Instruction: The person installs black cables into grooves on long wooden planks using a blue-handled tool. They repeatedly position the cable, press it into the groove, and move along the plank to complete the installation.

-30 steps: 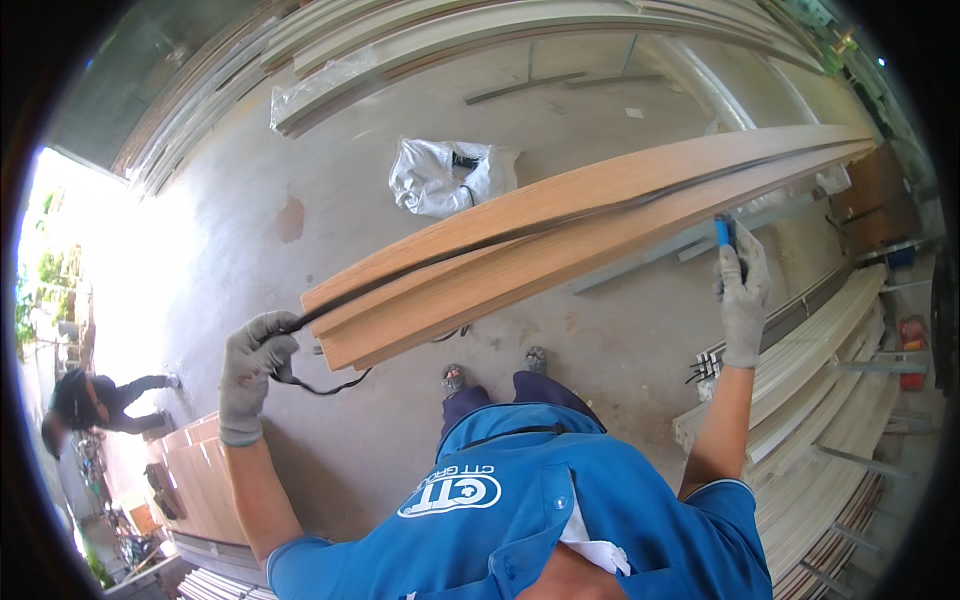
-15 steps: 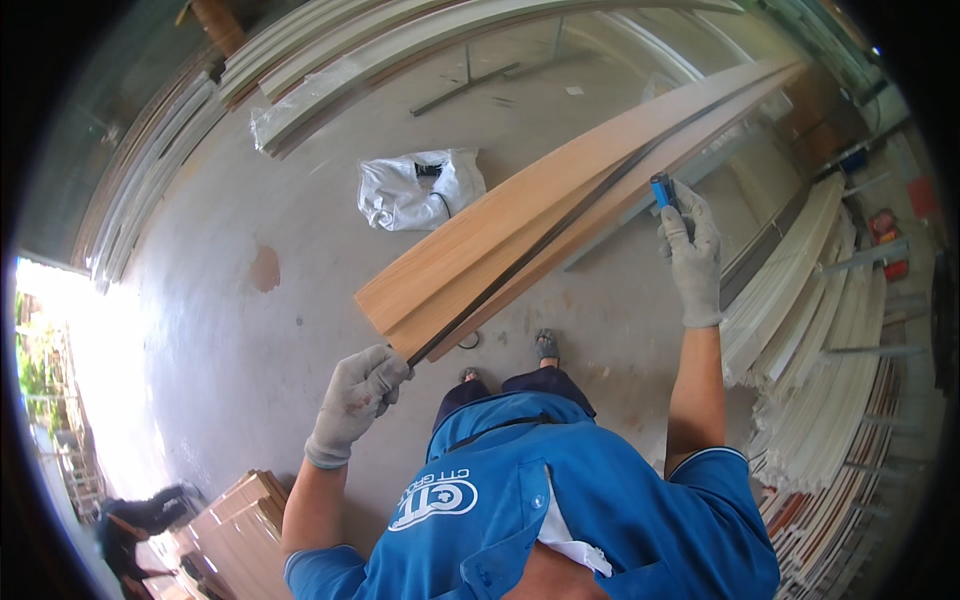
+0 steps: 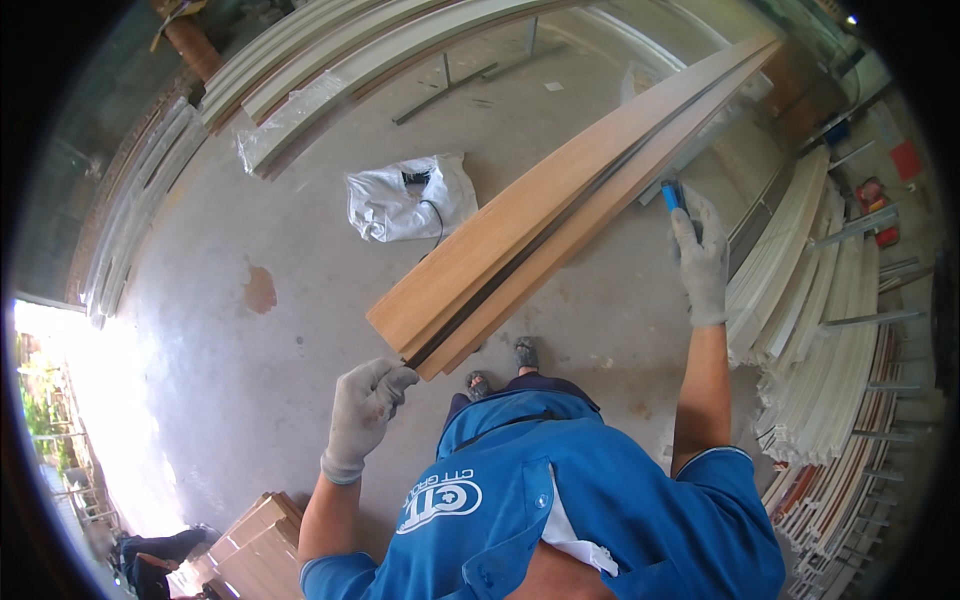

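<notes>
Two gloved hands at a single long wood-grain plank, which runs from the near centre of the scene to the far right above the floor; what bears its weight is mostly hidden. One black strip lies lengthwise along the plank, beside its broad upper face. The left hand, just off the plank's near end, has its fingers pinched narrow on the strip's end; this grip probably keeps the strip straight and in line with the plank. The right hand, to the right of the plank and apart from it, has its fingers wrapped round one blue hand tool, its exact kind too small to tell, presumably gripped for ready use. One white plastic bag rests on the floor left of the plank, a dark item showing in its opening. Two groups of pale profiles, one far left and one right, lie lengthwise, likely for compact storage; their overlapping pieces cannot be counted surely. Two shoes show near the plank's near end.
</notes>
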Demonstrator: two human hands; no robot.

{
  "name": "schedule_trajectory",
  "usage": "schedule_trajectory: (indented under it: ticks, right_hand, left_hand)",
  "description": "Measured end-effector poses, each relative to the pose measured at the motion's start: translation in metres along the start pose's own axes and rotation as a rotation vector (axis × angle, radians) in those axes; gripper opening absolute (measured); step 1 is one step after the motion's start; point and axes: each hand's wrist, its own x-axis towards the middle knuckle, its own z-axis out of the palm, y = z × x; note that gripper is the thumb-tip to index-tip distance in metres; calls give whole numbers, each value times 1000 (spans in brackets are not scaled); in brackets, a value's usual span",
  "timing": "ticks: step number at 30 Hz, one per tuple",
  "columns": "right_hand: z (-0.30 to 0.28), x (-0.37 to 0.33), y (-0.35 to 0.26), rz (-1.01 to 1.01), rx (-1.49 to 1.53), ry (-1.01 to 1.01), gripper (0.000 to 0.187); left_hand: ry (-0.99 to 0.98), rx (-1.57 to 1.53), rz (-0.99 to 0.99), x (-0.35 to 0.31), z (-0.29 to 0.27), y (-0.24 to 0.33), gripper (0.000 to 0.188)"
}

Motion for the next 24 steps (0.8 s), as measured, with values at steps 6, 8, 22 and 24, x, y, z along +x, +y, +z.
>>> schedule_trajectory:
  ticks: [6,8,22,24]
  right_hand:
    - [-6,57,33,-122,-162,53,34]
    - [-10,95,51,-206,-278,106,33]
    - [7,143,47,-131,-819,55,34]
    - [19,115,33,-167,-821,16,34]
  left_hand:
    - [55,190,209,17,-11,-15,32]
    - [59,156,318,23,-12,-19,33]
    - [-25,-135,491,36,1,-36,27]
    - [-78,-135,577,39,-3,-39,26]
